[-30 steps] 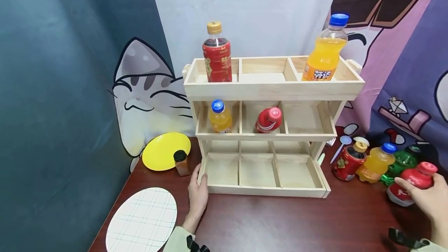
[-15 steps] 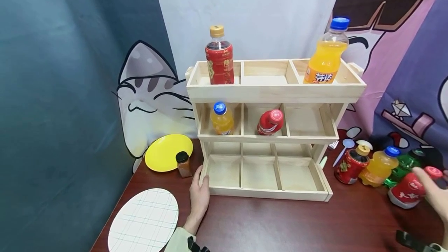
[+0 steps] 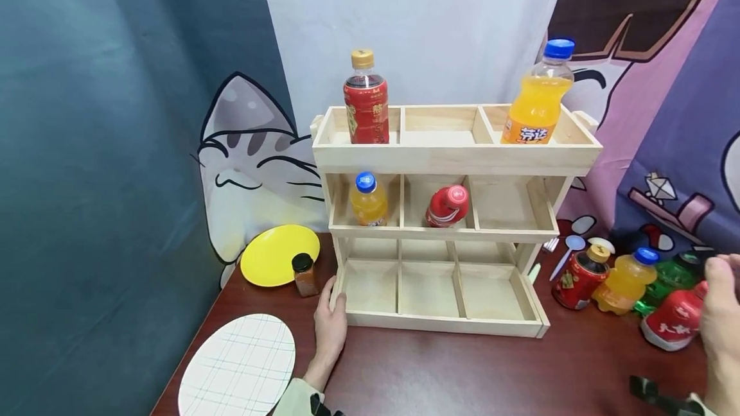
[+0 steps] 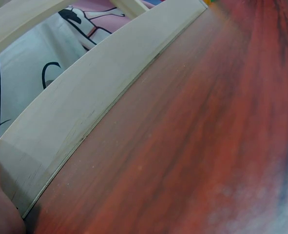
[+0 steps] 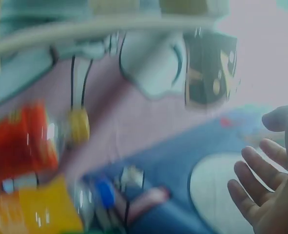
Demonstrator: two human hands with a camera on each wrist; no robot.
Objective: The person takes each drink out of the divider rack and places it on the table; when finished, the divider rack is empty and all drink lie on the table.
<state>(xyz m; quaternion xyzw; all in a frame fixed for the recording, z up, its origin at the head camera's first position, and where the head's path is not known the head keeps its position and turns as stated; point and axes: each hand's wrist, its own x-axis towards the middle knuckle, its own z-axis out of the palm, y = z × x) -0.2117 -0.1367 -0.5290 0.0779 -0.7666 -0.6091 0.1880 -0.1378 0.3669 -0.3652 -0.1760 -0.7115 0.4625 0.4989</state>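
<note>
My left hand lies flat on the dark red table, its fingers straight against the lower left corner of a three-tier wooden rack. The left wrist view shows that rack's bottom board resting on the table. At the far right, my right hand hovers by the cap end of a red bottle lying on its side. In the blurred right wrist view the right hand is spread and holds nothing.
Beside the red bottle lie an orange bottle, a red tea bottle and a green bottle. The rack holds a tea bottle, an orange soda, a small orange bottle and a red bottle. A yellow plate, spice jar and checked plate sit on the left.
My right hand has drawn back to the right, from lying over the red bottle's body to its cap end. The left hand has stayed at the rack's corner.
</note>
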